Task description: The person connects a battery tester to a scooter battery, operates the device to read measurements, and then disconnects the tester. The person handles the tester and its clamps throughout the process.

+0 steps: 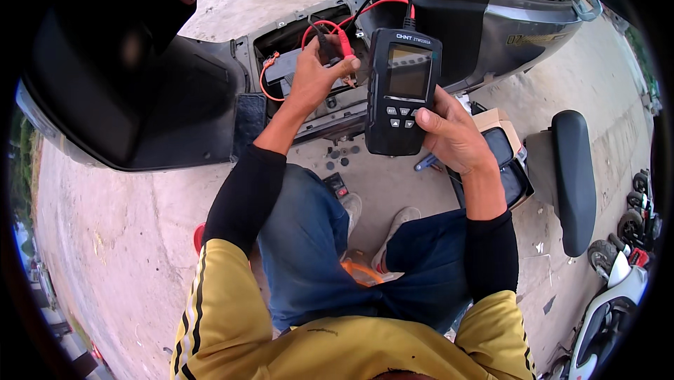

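Observation:
My right hand (453,134) holds a black hand-held tester (400,92) with a grey screen and several buttons; the thumb rests beside the buttons. Red and black leads (365,8) run from its top. My left hand (316,74) grips the red and black clips (338,46) of those leads over a battery (284,71) in the open floor compartment of a scooter (491,22). An orange wire (264,78) loops beside the battery.
The scooter's dark front panel (133,92) fills the left. A detached black seat (574,176) and an open box (505,148) lie on the concrete at right. Small screws and a black part (337,185) lie by my shoes. Other scooters (618,282) stand at lower right.

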